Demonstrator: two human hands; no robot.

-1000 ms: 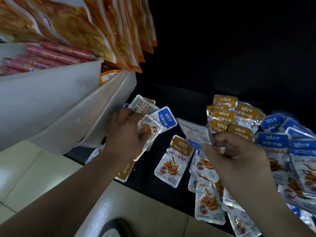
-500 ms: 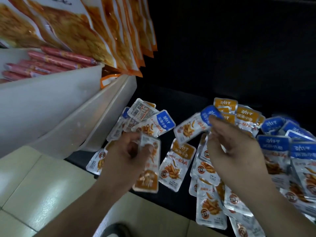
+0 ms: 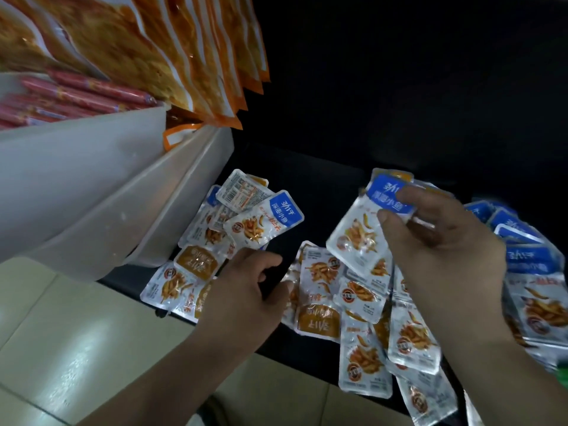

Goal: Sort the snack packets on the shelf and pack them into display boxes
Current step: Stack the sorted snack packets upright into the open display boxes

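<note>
right hand up over dark shelf, thumb and fingers pinching blue-top packet near its top, packet tilted. left hand low at shelf front, fingers curled beside orange-top packet, can't tell if holding anything tbh. blue-top stack far right, white bin with red sausages on left

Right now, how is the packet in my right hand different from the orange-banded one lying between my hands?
The blue-banded packet is pinched by your right hand and held up at a tilt; the orange-banded packet lies flat on the shelf among others. The held packet's blue band points away from you; the lying packet's orange band points toward you. Both are silvery pouches picturing orange snack strips.
</note>
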